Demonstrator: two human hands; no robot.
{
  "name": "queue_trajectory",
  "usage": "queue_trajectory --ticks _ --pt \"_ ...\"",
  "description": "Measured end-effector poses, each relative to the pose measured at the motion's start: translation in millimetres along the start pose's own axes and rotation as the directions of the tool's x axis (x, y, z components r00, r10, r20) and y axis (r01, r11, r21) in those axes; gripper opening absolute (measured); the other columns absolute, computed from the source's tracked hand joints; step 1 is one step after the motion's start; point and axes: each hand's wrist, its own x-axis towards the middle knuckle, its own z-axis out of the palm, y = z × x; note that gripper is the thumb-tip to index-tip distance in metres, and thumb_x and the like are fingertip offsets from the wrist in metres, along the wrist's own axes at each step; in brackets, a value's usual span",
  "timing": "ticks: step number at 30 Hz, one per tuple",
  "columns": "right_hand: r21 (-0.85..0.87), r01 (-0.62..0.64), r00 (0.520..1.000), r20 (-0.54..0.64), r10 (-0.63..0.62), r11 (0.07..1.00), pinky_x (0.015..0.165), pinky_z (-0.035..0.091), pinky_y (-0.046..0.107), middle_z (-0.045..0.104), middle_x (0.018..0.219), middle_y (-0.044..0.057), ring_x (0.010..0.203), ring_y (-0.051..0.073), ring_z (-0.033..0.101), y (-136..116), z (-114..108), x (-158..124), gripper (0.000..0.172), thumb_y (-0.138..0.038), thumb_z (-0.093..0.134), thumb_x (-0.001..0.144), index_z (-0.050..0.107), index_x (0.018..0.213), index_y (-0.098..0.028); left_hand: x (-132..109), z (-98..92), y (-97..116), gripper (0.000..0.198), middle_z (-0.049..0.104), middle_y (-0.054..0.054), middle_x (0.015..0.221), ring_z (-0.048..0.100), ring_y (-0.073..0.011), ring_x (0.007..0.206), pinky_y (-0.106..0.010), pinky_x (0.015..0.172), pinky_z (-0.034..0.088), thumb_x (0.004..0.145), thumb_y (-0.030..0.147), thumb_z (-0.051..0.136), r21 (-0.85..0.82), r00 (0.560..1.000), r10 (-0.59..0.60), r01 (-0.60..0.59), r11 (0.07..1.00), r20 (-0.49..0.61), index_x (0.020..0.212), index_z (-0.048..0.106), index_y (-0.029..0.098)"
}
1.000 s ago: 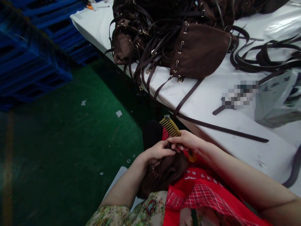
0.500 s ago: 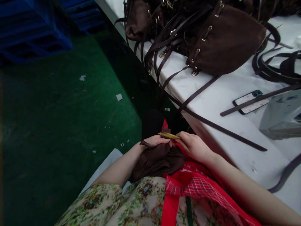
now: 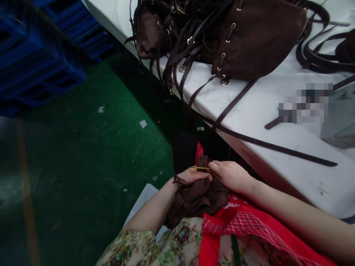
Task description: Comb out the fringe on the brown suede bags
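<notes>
right fingers [image 3: 214,166] tight around yellow comb [image 3: 200,168]

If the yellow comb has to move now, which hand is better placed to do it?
Probably the right hand: its fingers already grip one end of the yellow comb. The left hand looks occupied, holding the bunched brown fabric above the lap.

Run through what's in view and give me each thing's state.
Left hand: closed on brown cloth
Right hand: closed on yellow comb
Yellow comb: edge-on to the camera
Brown cloth: bunched up
Large brown bag: laced, lying on table
Long strap: stretched out on table
Blue pallets: stacked
Red apron: worn
</notes>
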Motion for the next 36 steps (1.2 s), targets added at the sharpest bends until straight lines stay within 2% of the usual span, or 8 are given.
queue_trajectory --ticks 6,11,18,24,27,29,33,36 --pt "0.072 -0.034 0.999 -0.018 0.035 0.997 0.055 0.033 0.028 0.065 0.084 0.004 0.069 0.018 0.064 6 12 -3 0.018 -0.031 0.041 0.097 0.053 0.091 -0.019 1 0.4 -1 0.039 0.061 -0.004 0.081 0.056 -0.0164 0.082 -0.028 0.083 0.042 0.073 0.051 0.068 0.015 1.000 0.000 0.000 1.000 0.007 0.076 0.065 0.013" --pt "0.184 -0.009 1.000 -0.004 0.010 0.983 0.058 0.036 0.026 0.066 0.082 0.005 0.070 0.017 0.064 11 16 -6 0.031 -0.034 0.029 0.100 0.054 0.090 -0.019 -1 15.2 7 0.040 0.055 -0.002 0.077 0.050 -0.0131 0.073 -0.025 0.074 0.041 0.080 0.053 0.058 0.096 1.000 -0.016 0.016 0.995 0.004 0.077 0.058 0.014" --pt "0.232 -0.206 0.978 0.091 0.190 0.951 0.062 0.040 0.027 0.070 0.091 0.008 0.079 0.020 0.066 15 29 -2 0.017 -0.025 0.043 0.093 0.059 0.098 -0.019 12 36.6 14 0.043 0.048 -0.001 0.070 0.044 -0.0126 0.068 -0.025 0.072 0.041 0.092 0.051 0.036 0.528 0.989 0.079 -0.134 0.838 0.125 0.070 0.049 0.017" --pt "0.355 -0.437 0.899 0.148 0.412 0.827 0.065 0.042 0.028 0.070 0.089 0.011 0.079 0.021 0.066 47 53 6 0.024 -0.031 0.044 0.091 0.062 0.094 -0.016 16 44.1 20 0.043 0.046 0.000 0.069 0.042 -0.0125 0.067 -0.026 0.071 0.039 0.093 0.050 0.033 0.601 0.972 0.025 -0.165 0.782 0.235 0.068 0.046 0.018" --pt "0.395 -0.482 0.873 0.145 0.466 0.782 0.066 0.042 0.026 0.069 0.086 0.009 0.075 0.017 0.065 62 55 -4 0.038 -0.035 0.028 0.099 0.060 0.089 -0.017 14 36.8 17 0.047 0.043 0.001 0.065 0.040 -0.0115 0.063 -0.025 0.064 0.038 0.089 0.058 0.038 0.480 0.996 0.005 -0.050 0.876 0.094 0.068 0.046 0.017" --pt "0.460 -0.462 0.864 0.040 0.502 0.758 0.068 0.042 0.026 0.068 0.082 0.007 0.072 0.016 0.062 62 48 -17 0.043 -0.037 0.021 0.101 0.057 0.086 -0.018 15 28.7 13 0.048 0.040 0.003 0.063 0.038 -0.0104 0.059 -0.024 0.059 0.036 0.085 0.062 0.044 0.337 0.999 -0.029 0.037 0.941 -0.030 0.068 0.045 0.017" --pt "0.471 -0.242 0.904 -0.209 0.374 0.848 0.068 0.041 0.026 0.063 0.076 0.004 0.070 0.016 0.059 37 22 -41 0.040 -0.041 0.024 0.100 0.052 0.081 -0.020 19 20.4 6 0.048 0.044 0.002 0.066 0.040 -0.0099 0.061 -0.024 0.060 0.035 0.078 0.063 0.055 0.199 0.998 -0.045 0.052 0.979 -0.035 0.069 0.048 0.016" --pt "0.276 -0.130 0.970 -0.163 0.180 0.952 0.064 0.039 0.026 0.063 0.080 0.005 0.069 0.016 0.060 17 8 -45 0.036 -0.039 0.027 0.100 0.053 0.086 -0.020 20 23.5 6 0.050 0.046 0.002 0.067 0.041 -0.0100 0.063 -0.024 0.062 0.035 0.073 0.063 0.061 0.166 0.998 -0.054 0.059 0.984 -0.032 0.071 0.051 0.015"
